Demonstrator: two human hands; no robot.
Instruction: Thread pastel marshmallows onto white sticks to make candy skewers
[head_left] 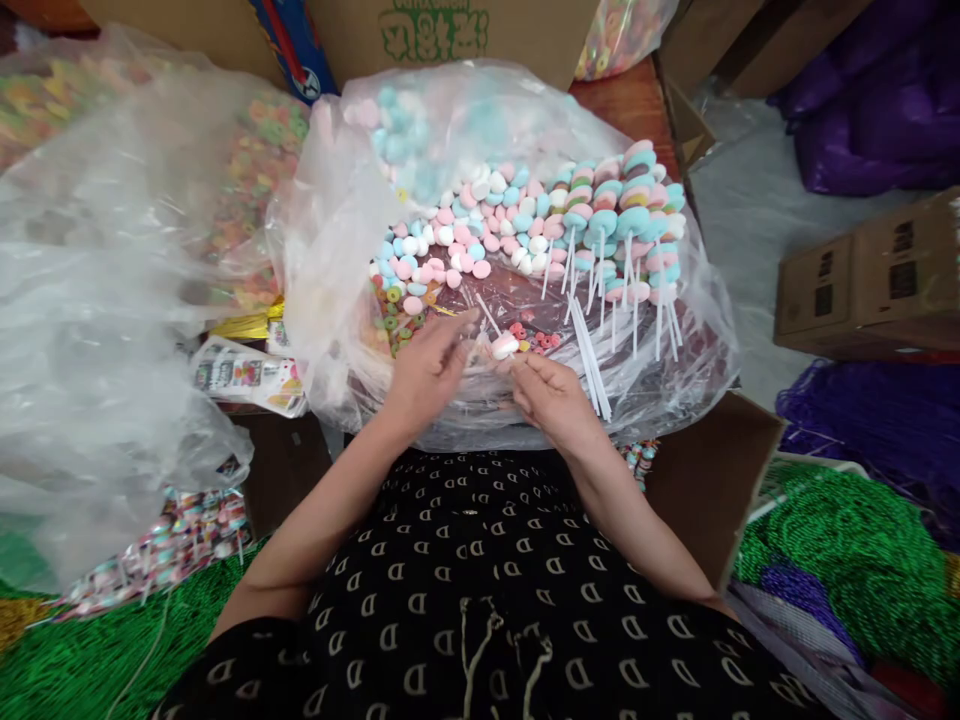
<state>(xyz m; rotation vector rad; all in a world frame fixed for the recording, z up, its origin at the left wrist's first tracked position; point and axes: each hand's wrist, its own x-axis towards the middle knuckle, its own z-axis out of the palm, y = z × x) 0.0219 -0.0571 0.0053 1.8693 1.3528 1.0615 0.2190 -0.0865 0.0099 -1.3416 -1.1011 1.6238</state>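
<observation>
**Keeping the stick straight through a soft sweet**

The right hand (551, 392), just right of the frame's centre, is pinching a pink-and-white marshmallow (504, 346), with thumb and fingertips closing on its edge. A thin white stick (487, 313) is slanting from that marshmallow toward the upper left. The left hand (427, 370) is hovering just left of it with its fingers loosely curving; whether they are gripping anything, I cannot tell.

The person seems to be threading sweets onto the stick. For a clean job, the right fingertips should be holding the marshmallow lightly by its rim, since a hard squeeze would probably be flattening it. The left hand would best be steadying the stick near the sweet, so that the push is running straight through the middle and not bending the shaft. Fingertips should be staying clear of the point's path.

Supplies are lying close by: loose marshmallows (461, 240) above the hands, red gummy rings (547, 341) just above the right hand, green rings (391, 310) at the left, and spare sticks (587, 355) to the right. Filled sticks (634, 222) are resting at the upper right of the plastic sheet (675, 395), offering a pattern for even, centred stacking.
</observation>
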